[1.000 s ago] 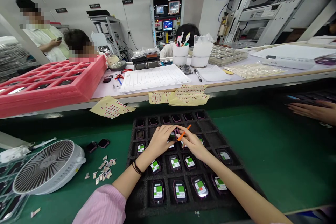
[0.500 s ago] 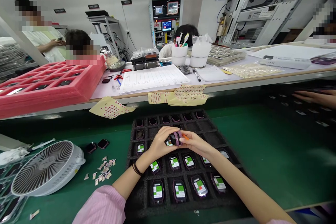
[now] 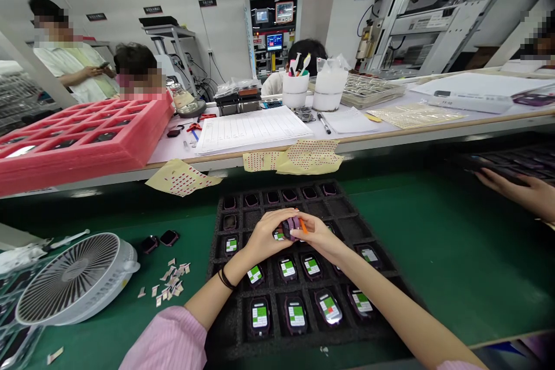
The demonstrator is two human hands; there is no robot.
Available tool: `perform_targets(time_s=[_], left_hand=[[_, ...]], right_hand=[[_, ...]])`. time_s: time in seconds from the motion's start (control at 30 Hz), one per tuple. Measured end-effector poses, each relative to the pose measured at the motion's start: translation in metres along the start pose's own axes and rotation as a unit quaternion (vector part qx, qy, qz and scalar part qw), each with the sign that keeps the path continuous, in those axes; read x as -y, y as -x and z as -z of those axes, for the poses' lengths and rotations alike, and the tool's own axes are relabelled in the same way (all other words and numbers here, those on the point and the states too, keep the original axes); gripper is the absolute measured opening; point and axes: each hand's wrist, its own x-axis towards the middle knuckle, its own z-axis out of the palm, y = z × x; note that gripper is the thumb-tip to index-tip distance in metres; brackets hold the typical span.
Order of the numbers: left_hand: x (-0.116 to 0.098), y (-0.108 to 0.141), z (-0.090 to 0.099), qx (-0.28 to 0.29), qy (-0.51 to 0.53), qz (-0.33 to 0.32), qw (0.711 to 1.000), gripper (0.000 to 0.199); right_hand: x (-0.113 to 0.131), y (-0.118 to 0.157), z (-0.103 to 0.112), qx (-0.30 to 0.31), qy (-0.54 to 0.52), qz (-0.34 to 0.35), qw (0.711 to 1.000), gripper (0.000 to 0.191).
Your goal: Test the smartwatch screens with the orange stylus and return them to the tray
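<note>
Above the black foam tray (image 3: 225, 318), my left hand (image 3: 269, 236) is closed around a purple smartwatch (image 3: 292, 225), tilted on its edge. My right hand (image 3: 319, 236) meets it from the other side, with a thin orange tool (image 3: 303, 225) pinched in the fingers against the watch. The tool's tip is partly hidden. Below the hands, several watches lie face up in the tray, such as a lit watch (image 3: 296, 315) with a green and white screen. Dark-screened watches, including this watch (image 3: 252, 199), fill part of the back row.
A white fan (image 3: 78, 277) stands at left, near two dark watches (image 3: 169, 237) and scattered small strips (image 3: 173, 288). A shelf edge (image 3: 381, 137) crosses above the bench, with a pink foam tray (image 3: 143, 144) on it. Another person's hand (image 3: 515, 188) holds a dark tray at right.
My hands stay over the tray; the right fingers and the orange tool have shifted slightly against the watch. At right, the other person's hand now grips a tray's edge, raised and tilted.
</note>
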Motion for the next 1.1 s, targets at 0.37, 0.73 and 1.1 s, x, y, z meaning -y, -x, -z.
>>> perform_targets(time_s=[0.37, 0.73, 1.1], left_hand=[[0.001, -0.001, 0.003, -0.024, 0.027, 0.066, 0.997, 0.052], [0.005, 0.002, -0.002, -0.015, 0.064, 0.149, 0.987, 0.054], [0.004, 0.002, -0.003, -0.025, 0.076, 0.149, 0.986, 0.053]], right_hand=[[0.012, 0.001, 0.001, -0.091, 0.066, 0.121, 0.986, 0.04], [0.017, 0.021, 0.001, -0.163, 0.137, 0.273, 0.938, 0.046], [0.015, 0.02, 0.002, -0.152, 0.162, 0.322, 0.92, 0.044]])
